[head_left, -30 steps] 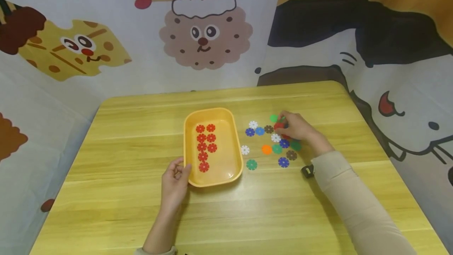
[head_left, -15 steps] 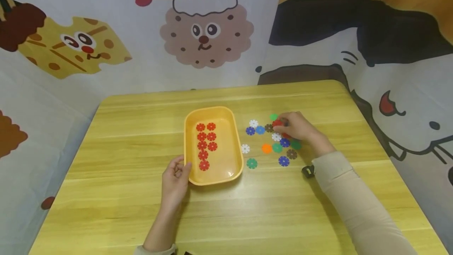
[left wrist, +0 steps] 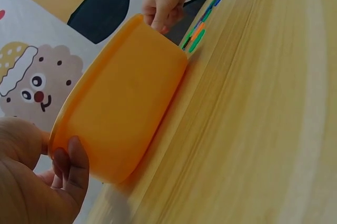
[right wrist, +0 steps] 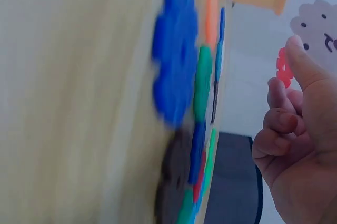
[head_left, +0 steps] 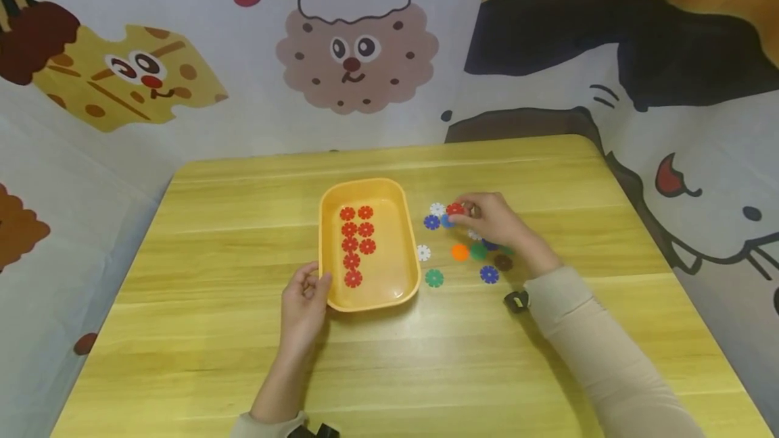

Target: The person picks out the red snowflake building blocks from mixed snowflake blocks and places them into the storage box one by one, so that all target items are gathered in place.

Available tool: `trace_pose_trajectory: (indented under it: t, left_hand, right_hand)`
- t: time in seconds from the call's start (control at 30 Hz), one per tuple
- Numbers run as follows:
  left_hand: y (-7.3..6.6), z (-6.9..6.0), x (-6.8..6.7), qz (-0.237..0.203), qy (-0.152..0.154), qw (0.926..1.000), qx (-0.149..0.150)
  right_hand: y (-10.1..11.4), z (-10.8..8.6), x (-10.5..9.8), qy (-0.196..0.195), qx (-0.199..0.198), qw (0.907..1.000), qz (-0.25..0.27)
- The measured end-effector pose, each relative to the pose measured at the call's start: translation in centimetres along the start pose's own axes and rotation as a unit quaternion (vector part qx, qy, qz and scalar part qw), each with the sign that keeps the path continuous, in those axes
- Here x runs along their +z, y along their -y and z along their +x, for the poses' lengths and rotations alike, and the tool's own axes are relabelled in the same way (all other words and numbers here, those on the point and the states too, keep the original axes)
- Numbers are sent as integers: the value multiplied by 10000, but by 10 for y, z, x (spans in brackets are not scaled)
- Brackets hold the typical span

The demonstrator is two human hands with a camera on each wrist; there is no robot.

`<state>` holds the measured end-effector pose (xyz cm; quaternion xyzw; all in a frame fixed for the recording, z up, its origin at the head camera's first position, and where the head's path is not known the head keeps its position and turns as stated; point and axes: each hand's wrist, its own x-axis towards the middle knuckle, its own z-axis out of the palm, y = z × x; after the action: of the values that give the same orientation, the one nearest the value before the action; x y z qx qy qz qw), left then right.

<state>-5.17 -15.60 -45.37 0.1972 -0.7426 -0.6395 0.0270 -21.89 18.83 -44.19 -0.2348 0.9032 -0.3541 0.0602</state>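
My left hand [head_left: 302,306] grips the near left rim of the yellow tray [head_left: 392,242], thumb and fingers about its edge; the left wrist view shows the same hold on the tray's outer wall [left wrist: 121,97]. Flat inside lie several red snowflake discs [head_left: 349,245] in two columns, the left one longer. Between thumb and fingertips of my right hand [head_left: 496,218] is another red snowflake disc [head_left: 454,209], held above the loose pieces to the right of the tray. In the right wrist view that red disc [right wrist: 284,68] stands clear of the table.
Loose discs lie right of the tray: white [head_left: 437,209], dark blue [head_left: 489,274], green [head_left: 434,278], orange [head_left: 460,252] and brown [head_left: 502,262], some partly hidden by the right hand. A patterned cloth [head_left: 231,134] hangs behind the wooden table [head_left: 201,330].
My right hand has lifted a red disc from the loose pieces and carried it left, toward the tray. The left hand keeps its grip on the tray rim.
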Motion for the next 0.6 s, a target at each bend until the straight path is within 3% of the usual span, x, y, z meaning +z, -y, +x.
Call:
trace_pose_trajectory:
  t: [0.6]
  left_hand:
    - [-1, 2, 3, 28, -34, 10000, -4]
  right_hand:
    - [31, 3, 29, -151, -601, 9967, 516]
